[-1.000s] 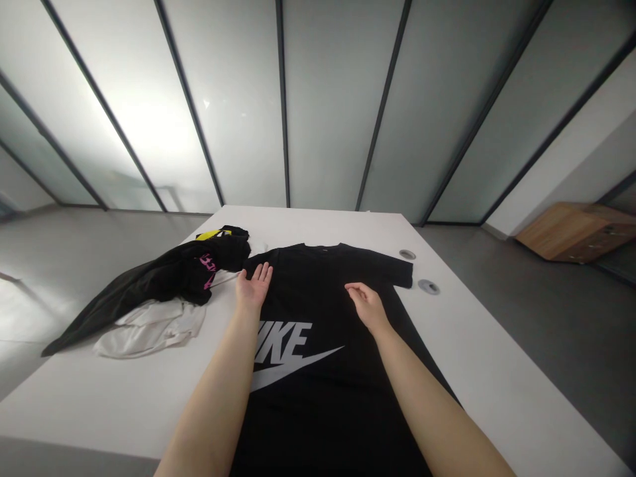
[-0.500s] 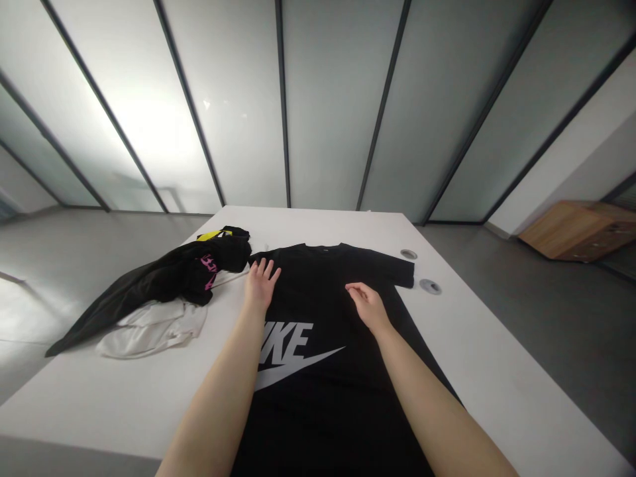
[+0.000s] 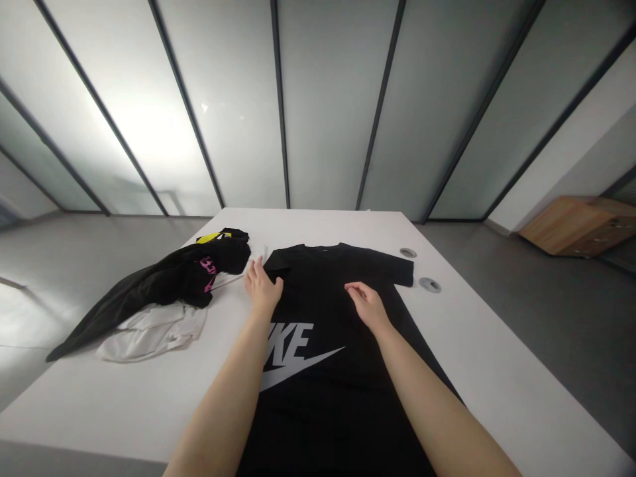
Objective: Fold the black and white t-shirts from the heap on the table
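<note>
A black T-shirt [image 3: 348,391] lies spread on the table, collar at the far end, with a large grey NIKE logo [image 3: 293,351] on its front. My left hand [image 3: 262,288] curls over the shirt's near-left edge, its fingers hooked around the left sleeve [image 3: 283,260] and its thumb on the cloth. My right hand [image 3: 366,306] rests on the chest, palm down, fingers loose, holding nothing. To the left of my left hand, a black garment with pink lettering [image 3: 163,285] lies bunched, almost touching the sleeve. A crumpled white garment [image 3: 152,333] lies beneath its edge.
The white table [image 3: 477,351] ends in a near edge and a right edge, beyond which is a grey floor. Two round cable grommets [image 3: 408,252] sit beyond the right sleeve. Yellow trim [image 3: 211,237] shows on the black pile. A wooden cabinet [image 3: 579,226] stands far right.
My left hand has moved right and curled its fingers, and the left sleeve has shifted inward with it. My right hand has stayed in place. The view has changed only slightly.
</note>
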`<state>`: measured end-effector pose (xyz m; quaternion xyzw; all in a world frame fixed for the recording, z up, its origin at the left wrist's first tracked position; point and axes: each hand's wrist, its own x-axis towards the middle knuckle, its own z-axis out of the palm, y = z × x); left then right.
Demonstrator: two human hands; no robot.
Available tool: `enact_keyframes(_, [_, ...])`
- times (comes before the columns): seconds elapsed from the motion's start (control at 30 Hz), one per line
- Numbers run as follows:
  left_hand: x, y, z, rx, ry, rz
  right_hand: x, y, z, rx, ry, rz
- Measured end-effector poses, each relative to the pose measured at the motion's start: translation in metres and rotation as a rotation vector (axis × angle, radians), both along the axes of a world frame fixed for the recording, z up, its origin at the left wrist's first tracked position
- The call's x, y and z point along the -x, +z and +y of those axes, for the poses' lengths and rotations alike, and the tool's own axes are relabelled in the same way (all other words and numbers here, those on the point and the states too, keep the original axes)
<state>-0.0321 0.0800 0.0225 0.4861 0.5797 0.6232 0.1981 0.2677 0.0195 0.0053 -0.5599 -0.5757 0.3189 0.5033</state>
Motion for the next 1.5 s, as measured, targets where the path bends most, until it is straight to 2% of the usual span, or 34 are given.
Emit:
enact_keyframes(0.13, [0.018,-0.010,0.009,0.169,0.001,0.016,0.000,0.002,-0.001,0.013,-0.006,-0.010])
enact_keyframes(0.23, [0.022,-0.018,0.016,0.169,0.010,0.046,-0.001,0.000,-0.001,0.009,0.006,-0.072])
enact_keyframes(0.37, [0.022,-0.024,0.021,0.151,0.089,0.071,0.009,0.001,0.003,-0.022,0.043,-0.317])
enact_keyframes(0.47, [0.022,-0.026,0.022,0.153,0.080,-0.031,0.033,0.010,0.012,-0.050,0.093,-0.490])
enact_keyframes(0.63, [0.021,-0.029,0.023,0.099,0.054,-0.168,0.100,0.028,0.045,-0.018,0.243,-0.739])
enact_keyframes(0.8, [0.021,-0.027,0.022,0.082,0.037,-0.170,0.153,0.029,0.080,0.047,0.263,-0.794])
enact_keyframes(0.93, [0.020,-0.025,0.021,0.086,0.027,-0.148,0.165,0.031,0.101,0.078,0.237,-0.805])
enact_keyframes(1.07, [0.016,-0.023,0.021,0.056,-0.019,-0.132,0.156,0.045,0.118,0.073,0.162,-0.774])
enact_keyframes(1.2, [0.010,-0.019,0.018,0.057,-0.042,0.061,0.142,0.053,0.127,0.094,0.085,-0.753])
enact_keyframes(1.4, [0.003,-0.012,0.004,0.286,-0.166,0.741,0.131,0.041,0.122,0.230,-0.068,-0.762])
enact_keyframes(1.5, [0.001,-0.010,0.003,0.301,-0.148,0.880,0.133,0.038,0.119,0.226,-0.112,-0.765])
